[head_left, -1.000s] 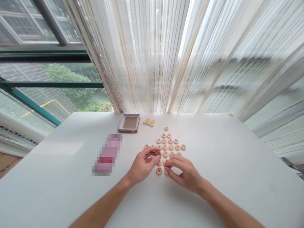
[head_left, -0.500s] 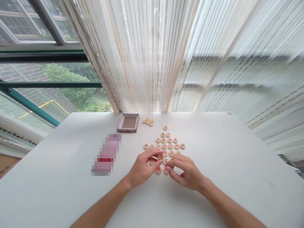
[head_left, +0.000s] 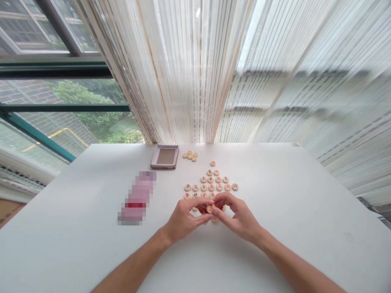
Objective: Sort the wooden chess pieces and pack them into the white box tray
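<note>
A round wooden Chinese chess piece [head_left: 210, 209] with a red character is raised a little above the table, between the fingers of my two hands. My left hand [head_left: 182, 216] grips it from the left with thumb and fingers. From the right, my right hand [head_left: 238, 212] pinches the same piece, its thumb near the face. Beyond the hands, more Chinese chess pieces [head_left: 211, 187] with red and black characters lie flat in rows that widen from a single piece [head_left: 213, 163] at the far end. My fingers partly hide the nearest rows.
Several blank-side-up pieces [head_left: 190, 156] lie together at the back, beside an open shallow box [head_left: 166, 156]. A pixelated pink item [head_left: 137, 199] lies to the left on the white table [head_left: 76, 228]. Striped curtains [head_left: 189, 73] and a window stand behind the table edge.
The chess piece in my left hand has come slightly nearer and to the right. My right hand has moved a little left and closed on it too, uncovering pieces at the left.
</note>
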`<state>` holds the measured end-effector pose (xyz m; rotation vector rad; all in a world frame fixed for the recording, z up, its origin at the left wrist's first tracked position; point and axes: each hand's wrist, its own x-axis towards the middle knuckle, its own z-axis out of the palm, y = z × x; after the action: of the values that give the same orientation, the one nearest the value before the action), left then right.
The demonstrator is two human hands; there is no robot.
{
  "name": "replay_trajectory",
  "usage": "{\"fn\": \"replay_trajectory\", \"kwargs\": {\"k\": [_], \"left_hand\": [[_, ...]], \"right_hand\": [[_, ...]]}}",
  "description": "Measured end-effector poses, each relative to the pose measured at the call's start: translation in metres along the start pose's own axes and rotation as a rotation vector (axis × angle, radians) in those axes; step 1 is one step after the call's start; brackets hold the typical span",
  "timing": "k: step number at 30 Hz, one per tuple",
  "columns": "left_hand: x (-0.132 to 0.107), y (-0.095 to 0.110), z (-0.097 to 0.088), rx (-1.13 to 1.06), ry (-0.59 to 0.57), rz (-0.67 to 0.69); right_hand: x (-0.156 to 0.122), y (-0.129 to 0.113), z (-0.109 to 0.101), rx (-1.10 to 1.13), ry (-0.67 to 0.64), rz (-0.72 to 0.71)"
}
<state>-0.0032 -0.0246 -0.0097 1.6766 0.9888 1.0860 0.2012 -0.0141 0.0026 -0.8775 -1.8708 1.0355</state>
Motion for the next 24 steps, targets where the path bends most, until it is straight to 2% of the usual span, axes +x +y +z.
{"fn": "replay_trajectory", "kwargs": {"k": [4, 9, 17, 24], "left_hand": [[-0.0012, -0.0009, 0.0004, 0.022, -0.027, 0.034], [-0.0002, 0.0044, -0.0012, 0.002, -0.054, 0.020], [0.0009, 0.0045, -0.0005, 0.014, -0.006, 0.000], [0.0005, 0.0043, 0.0031, -0.063, -0.001, -0.079]], "right_hand": [[-0.0002, -0.0019, 0.0025, 0.058, -0.013, 0.069], [-0.0004, 0.0013, 0.0025, 0.064, 0.033, 0.073], [-0.0023, 0.0002, 0.0028, 0.083, 0.012, 0.058], [-0.0011, 0.0010, 0.0032, 0.103, 0.068, 0.066]]}}
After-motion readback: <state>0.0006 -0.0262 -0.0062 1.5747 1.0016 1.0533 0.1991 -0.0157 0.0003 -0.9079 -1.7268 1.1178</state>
